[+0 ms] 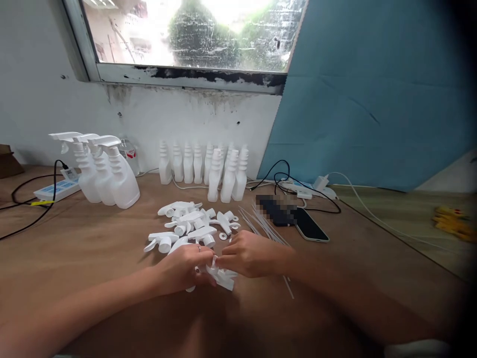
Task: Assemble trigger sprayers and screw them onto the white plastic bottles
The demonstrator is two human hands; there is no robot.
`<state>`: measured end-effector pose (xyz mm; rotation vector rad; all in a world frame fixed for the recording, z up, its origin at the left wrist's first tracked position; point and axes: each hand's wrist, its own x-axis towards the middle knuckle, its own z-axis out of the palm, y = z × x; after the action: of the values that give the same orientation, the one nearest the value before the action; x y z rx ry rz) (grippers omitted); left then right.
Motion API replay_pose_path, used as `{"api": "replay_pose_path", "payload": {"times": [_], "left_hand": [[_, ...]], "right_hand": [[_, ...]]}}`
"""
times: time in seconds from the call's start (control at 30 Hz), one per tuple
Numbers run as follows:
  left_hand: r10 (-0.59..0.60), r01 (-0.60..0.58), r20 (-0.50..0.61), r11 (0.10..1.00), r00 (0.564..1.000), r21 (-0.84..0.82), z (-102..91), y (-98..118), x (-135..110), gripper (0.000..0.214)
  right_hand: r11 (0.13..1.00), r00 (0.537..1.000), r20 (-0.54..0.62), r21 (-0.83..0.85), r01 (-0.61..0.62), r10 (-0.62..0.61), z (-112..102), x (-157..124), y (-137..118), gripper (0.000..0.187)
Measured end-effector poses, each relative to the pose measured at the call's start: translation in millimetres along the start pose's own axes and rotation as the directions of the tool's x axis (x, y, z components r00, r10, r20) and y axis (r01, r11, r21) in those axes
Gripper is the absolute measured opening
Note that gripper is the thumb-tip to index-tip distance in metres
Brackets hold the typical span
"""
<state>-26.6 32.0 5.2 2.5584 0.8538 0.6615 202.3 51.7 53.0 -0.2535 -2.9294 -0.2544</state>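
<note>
My left hand (184,268) and my right hand (248,256) meet over the wooden table (93,258), both closed on one white trigger sprayer head (222,276). A ring shows on a left finger. Just beyond the hands lies a loose pile of white sprayer heads (190,223) with small white washers (222,235). Thin white dip tubes (263,223) lie fanned out to the right of the pile.
Three assembled spray bottles (108,174) stand at the left. Several capless white bottles (208,166) line the back wall. Two phones (294,216), chargers and cables lie at right; a power strip (55,189) at far left. Yellow items (452,221) sit far right.
</note>
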Motion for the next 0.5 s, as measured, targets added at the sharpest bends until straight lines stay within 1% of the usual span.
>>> {"api": "replay_pose_path", "payload": {"times": [0.1,0.23,0.4,0.5], "left_hand": [[0.071,-0.072,0.031,0.997,0.997,0.017,0.9,-2.5,0.2,0.028],[0.058,-0.059,0.028,0.998,0.998,0.033,-0.6,-0.7,0.2,0.029],[0.064,-0.065,0.056,0.998,0.996,0.023,-2.8,2.0,0.6,0.025],[0.051,-0.052,0.045,0.999,0.998,0.014,-2.1,0.5,1.1,0.026]], "right_hand": [[0.999,1.000,0.007,0.033,-0.008,0.008,1.2,0.3,0.7,0.021],[1.000,1.000,0.020,0.028,-0.001,0.000,1.3,0.7,0.0,0.021],[0.999,0.999,0.053,0.044,-0.002,0.000,2.1,0.7,-0.3,0.020],[0.998,0.998,0.057,0.060,-0.011,0.007,2.8,0.2,0.7,0.020]]}}
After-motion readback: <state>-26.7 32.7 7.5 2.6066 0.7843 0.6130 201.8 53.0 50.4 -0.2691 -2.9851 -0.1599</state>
